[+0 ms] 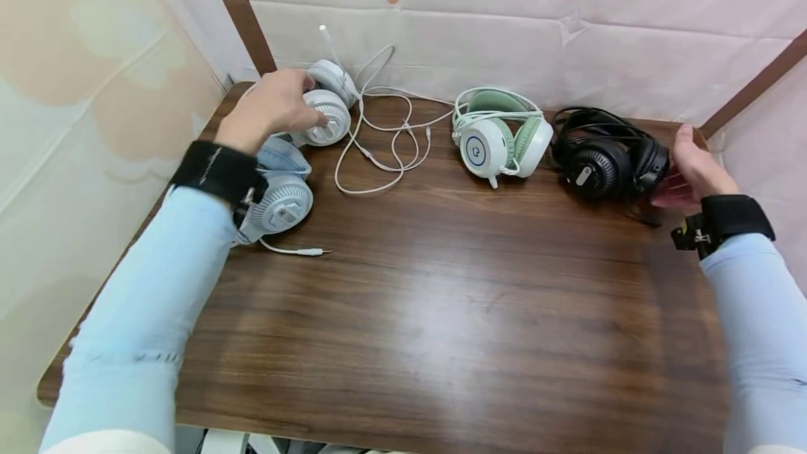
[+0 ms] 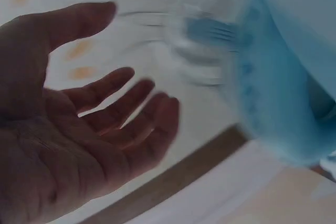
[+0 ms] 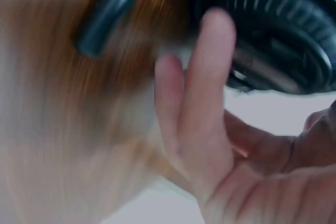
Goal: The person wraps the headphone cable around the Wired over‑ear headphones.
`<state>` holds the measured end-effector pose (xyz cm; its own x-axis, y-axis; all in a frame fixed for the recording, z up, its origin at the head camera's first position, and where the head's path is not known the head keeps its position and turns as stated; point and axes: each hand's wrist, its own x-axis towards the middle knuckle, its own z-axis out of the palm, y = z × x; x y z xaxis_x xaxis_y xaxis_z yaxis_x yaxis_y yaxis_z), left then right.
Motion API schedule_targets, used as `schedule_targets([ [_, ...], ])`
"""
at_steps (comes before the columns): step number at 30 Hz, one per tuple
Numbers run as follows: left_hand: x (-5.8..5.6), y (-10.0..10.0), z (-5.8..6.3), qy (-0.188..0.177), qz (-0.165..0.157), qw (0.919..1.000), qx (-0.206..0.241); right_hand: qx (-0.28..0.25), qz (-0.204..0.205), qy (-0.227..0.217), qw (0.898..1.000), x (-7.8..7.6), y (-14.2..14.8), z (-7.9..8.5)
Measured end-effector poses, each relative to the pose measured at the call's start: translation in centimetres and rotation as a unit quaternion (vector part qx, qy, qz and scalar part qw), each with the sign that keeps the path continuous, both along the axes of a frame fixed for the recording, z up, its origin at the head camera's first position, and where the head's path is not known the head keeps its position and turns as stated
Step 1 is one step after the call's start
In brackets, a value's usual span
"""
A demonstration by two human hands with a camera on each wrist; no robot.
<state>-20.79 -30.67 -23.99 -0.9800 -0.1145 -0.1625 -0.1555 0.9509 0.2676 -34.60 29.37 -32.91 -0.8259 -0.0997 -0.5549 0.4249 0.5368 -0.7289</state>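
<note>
1. The left hand (image 1: 271,105) reaches over the white headset, thumb and fingers spread apart and loosely bent; whether the fingertips touch it, I cannot tell.
2. Light blue headphones (image 1: 285,203) lie partly under the left wrist, near the table's left edge, with a white audio plug (image 1: 309,252) in front.
3. The white headset (image 1: 328,118) sits just behind them, its microphone boom (image 1: 330,44) pointing up and its white cable (image 1: 372,192) looped to the right.
4. A white-and-green headset (image 1: 482,149) stands at the back of the wooden table (image 1: 473,314), cord wound around it.
5. Black headphones (image 1: 595,170) lie just right of that.
6. The right hand (image 1: 701,168) is at their right side, fingers extended; contact is unclear.
</note>
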Motion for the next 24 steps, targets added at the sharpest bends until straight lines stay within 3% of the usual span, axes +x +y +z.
schedule_targets([
  [2, -2.0, -0.9, -1.0, -0.049, 0.000, 0.9983, -0.033, 0.060, -0.024, 0.080, 0.995, 1.4, -0.3, 0.3],
  [4, -3.0, -1.3, -1.8, -0.074, 0.003, 0.9960, -0.050, 0.082, -0.071, 0.144, 0.984, 3.0, -0.8, 0.7],
  [7, -3.4, -1.1, -2.2, -0.077, -0.007, 0.9954, -0.057, 0.089, -0.113, 0.222, 0.964, 5.5, -2.1, 1.9],
  [10, -3.0, 0.6, -2.0, -0.077, -0.032, 0.9945, -0.063, 0.115, -0.105, 0.298, 0.942, 8.3, -4.1, 3.3],
  [13, -2.2, 3.3, -2.1, -0.072, -0.069, 0.9929, -0.064, 0.136, -0.032, 0.380, 0.914, 10.9, -7.2, 4.0],
  [15, -1.4, 5.3, -2.4, -0.057, -0.096, 0.9925, -0.051, 0.133, 0.040, 0.432, 0.891, 12.5, -10.3, 3.9],
  [18, 0.1, 7.7, -2.8, -0.054, -0.159, 0.9858, 0.007, 0.095, 0.181, 0.497, 0.843, 14.2, -15.9, 2.8],
  [20, 1.4, 8.8, -2.8, -0.067, -0.197, 0.9756, 0.070, 0.067, 0.274, 0.522, 0.805, 15.1, -19.4, 1.8],
  [22, 3.0, 9.4, -2.6, -0.102, -0.227, 0.9572, 0.148, 0.039, 0.357, 0.534, 0.765, 15.6, -22.0, 0.7],
  [24, 4.5, 9.5, -2.3, -0.124, -0.246, 0.9421, 0.191, 0.032, 0.416, 0.528, 0.740, 16.0, -23.7, -0.3],
])
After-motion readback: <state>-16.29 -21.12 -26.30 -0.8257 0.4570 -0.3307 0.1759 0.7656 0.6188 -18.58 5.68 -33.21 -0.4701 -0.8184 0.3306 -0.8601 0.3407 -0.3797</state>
